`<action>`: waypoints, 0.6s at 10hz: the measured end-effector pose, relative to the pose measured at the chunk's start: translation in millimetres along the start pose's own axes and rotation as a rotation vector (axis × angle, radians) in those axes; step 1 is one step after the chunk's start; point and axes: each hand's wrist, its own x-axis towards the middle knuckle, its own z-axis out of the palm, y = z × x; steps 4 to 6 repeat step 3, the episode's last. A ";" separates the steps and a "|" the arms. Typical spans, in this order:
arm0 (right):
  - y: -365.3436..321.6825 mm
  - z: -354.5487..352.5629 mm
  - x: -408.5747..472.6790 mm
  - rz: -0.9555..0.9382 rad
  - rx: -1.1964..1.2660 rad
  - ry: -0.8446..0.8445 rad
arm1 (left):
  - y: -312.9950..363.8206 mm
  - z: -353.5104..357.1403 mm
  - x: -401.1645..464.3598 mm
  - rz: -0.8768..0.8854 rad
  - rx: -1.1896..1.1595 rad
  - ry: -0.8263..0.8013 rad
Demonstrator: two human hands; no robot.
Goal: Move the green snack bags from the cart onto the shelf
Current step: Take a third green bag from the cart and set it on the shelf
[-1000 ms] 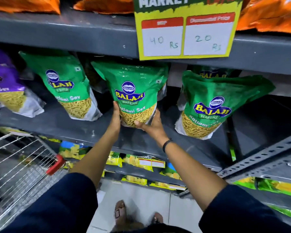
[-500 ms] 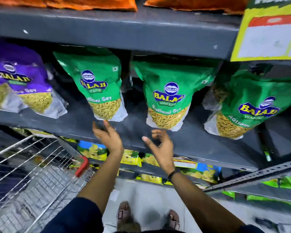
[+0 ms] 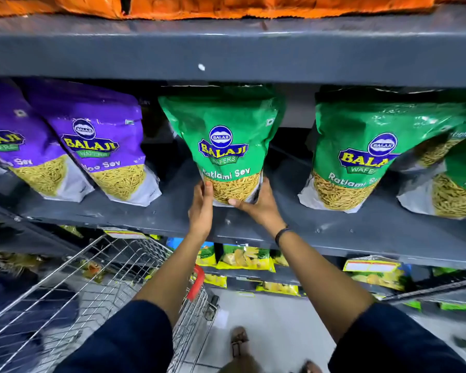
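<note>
A green Ratlami Sev snack bag (image 3: pixel 223 141) stands upright on the dark grey shelf (image 3: pixel 172 214), in the middle of the view. My left hand (image 3: pixel 201 208) grips its lower left corner and my right hand (image 3: pixel 258 204) cups its lower right corner and base. A second green bag (image 3: pixel 361 154) stands to the right, with more green bags (image 3: pixel 457 184) overlapping at the far right edge. The wire cart (image 3: pixel 92 286) with a red handle sits at the lower left; its inside is blurred.
Two purple snack bags (image 3: pixel 102 154) stand on the same shelf to the left. Orange bags (image 3: pixel 226 6) lie on the shelf above. Yellow packets (image 3: pixel 242 259) fill the lower shelf. My sandalled feet (image 3: pixel 240 343) stand on the pale floor beside the cart.
My hands let go of one green bag, drew back open, and now hold the bag to its left. The view has shifted left, bringing the purple bags into frame.
</note>
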 end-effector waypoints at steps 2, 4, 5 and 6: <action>-12.0 -4.9 -18.0 0.013 0.006 -0.046 | -3.9 -4.2 -6.3 -0.014 -0.027 0.064; -5.7 -14.5 -32.9 0.024 0.039 -0.021 | -9.8 -1.6 -19.4 0.020 -0.048 0.151; -5.7 -14.5 -32.9 0.024 0.039 -0.021 | -9.8 -1.6 -19.4 0.020 -0.048 0.151; -5.7 -14.5 -32.9 0.024 0.039 -0.021 | -9.8 -1.6 -19.4 0.020 -0.048 0.151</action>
